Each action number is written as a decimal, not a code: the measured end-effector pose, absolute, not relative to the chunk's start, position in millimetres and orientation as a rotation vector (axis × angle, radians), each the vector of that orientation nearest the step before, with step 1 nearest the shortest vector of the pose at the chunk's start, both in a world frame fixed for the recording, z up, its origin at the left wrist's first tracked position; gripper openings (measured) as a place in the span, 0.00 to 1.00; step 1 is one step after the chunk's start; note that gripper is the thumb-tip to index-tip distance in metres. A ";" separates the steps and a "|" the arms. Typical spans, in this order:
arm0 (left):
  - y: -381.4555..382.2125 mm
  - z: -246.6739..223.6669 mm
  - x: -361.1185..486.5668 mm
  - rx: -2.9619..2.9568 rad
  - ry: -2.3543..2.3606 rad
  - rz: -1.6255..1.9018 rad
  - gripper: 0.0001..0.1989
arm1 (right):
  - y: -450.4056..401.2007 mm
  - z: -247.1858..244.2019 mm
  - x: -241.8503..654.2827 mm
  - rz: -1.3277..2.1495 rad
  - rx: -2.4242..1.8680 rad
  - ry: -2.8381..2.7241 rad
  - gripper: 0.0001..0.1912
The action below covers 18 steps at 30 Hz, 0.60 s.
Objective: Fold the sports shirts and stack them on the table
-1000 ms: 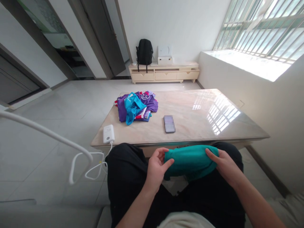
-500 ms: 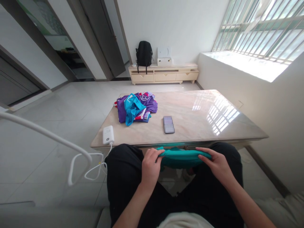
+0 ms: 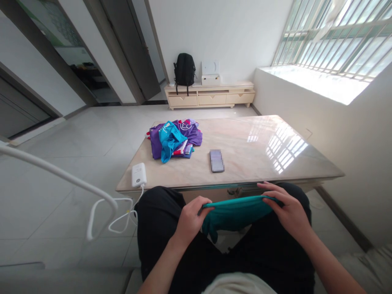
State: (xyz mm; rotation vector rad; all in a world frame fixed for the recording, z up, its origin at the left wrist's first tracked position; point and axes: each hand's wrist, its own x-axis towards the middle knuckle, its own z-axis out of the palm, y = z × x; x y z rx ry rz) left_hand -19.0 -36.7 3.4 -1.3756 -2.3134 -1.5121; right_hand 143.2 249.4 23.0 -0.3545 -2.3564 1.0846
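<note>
A teal piece of cloth (image 3: pixel 237 213) hangs between my knees, its upper edge pulled straight between my two hands. My left hand (image 3: pixel 192 216) pinches one end of that edge between thumb and fingers. At the other end, my right hand (image 3: pixel 287 206) grips the edge between thumb and forefinger, with the other fingers stretched out. The lower part droops in loose folds, so the garment's exact kind cannot be told. Beyond it, on the marble-topped table (image 3: pixel 245 163), lies a heap of purple, blue and red clothes (image 3: pixel 174 139).
A phone (image 3: pixel 217 160) lies near the table's front edge. At the left corner sits a white power bank (image 3: pixel 139 175) with a white cable (image 3: pixel 119 228). A curved white tube (image 3: pixel 61 171) crosses on the left. A black backpack (image 3: pixel 184 69) stands on the far low cabinet (image 3: pixel 211 99).
The teal cloth's top edge has been drawn tauter and its lower part now hangs further down. My right hand has shifted slightly right, its fingers more spread.
</note>
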 end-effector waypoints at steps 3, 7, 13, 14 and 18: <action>-39.0 4.4 -22.7 -1.462 -2.220 -1.475 0.05 | 250.6 32.0 155.7 1.115 -0.443 -2.424 0.12; -30.6 14.6 -36.8 -1.562 -2.220 -1.466 0.05 | 260.4 38.7 166.4 1.115 -0.481 -2.504 0.14; 62.8 67.5 -115.4 -1.415 -2.372 -1.387 0.05 | 340.7 72.6 103.8 0.966 -0.508 -2.561 0.20; 88.1 83.9 -133.4 -1.387 -2.356 -1.410 0.05 | 361.6 87.0 83.6 0.938 -0.507 -2.530 0.20; 184.7 165.3 -191.2 -1.359 -2.193 -1.647 0.05 | 438.3 173.5 10.2 0.896 -0.569 -2.250 0.17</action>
